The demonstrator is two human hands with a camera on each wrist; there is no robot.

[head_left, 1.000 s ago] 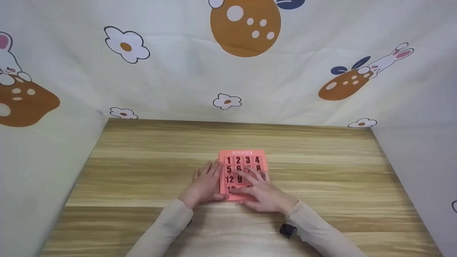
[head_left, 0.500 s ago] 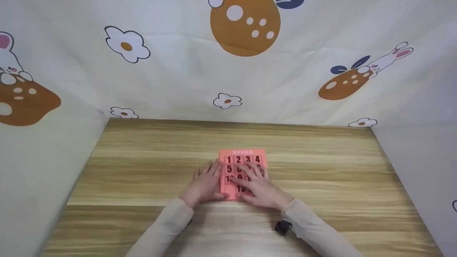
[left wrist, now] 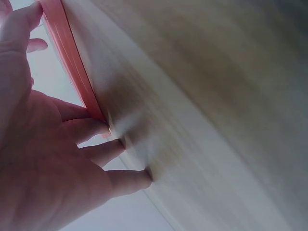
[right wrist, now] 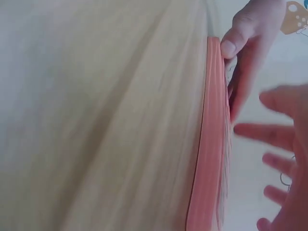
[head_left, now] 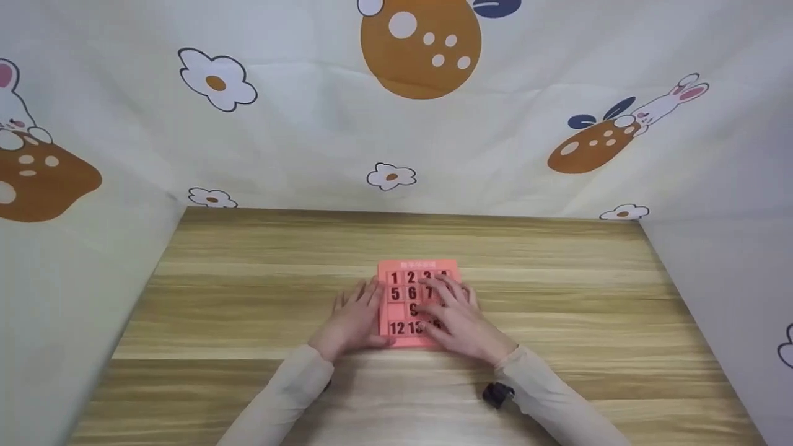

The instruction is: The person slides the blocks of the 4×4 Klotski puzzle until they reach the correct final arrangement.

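A pink number slide puzzle point(head_left: 418, 265) lies flat on the table, its tiles bearing dark digits. A gap shows at the left end of the third row, above the 12 tile point(head_left: 397, 328). My left hand point(head_left: 350, 325) rests along the puzzle's left side, thumb at its near left corner. In the left wrist view, fingertips point(left wrist: 137, 182) of that hand touch the board's edge and the tabletop. My right hand point(head_left: 461, 322) spreads over the right-hand tiles with fingers apart, hiding several of them. The right wrist view shows its index finger point(right wrist: 262, 134) extended toward the puzzle's face.
The wood-grain table point(head_left: 260, 266) extends around the puzzle. A pale cloth point(head_left: 310, 124) with printed flowers and rabbits hangs behind it and along both sides. A small black device point(head_left: 498, 394) is at the right wrist.
The 13 tile has slid right, and then the 12 tile has come down into the bottom left corner. My right hand has moved left, then back right. My left hand stays put.
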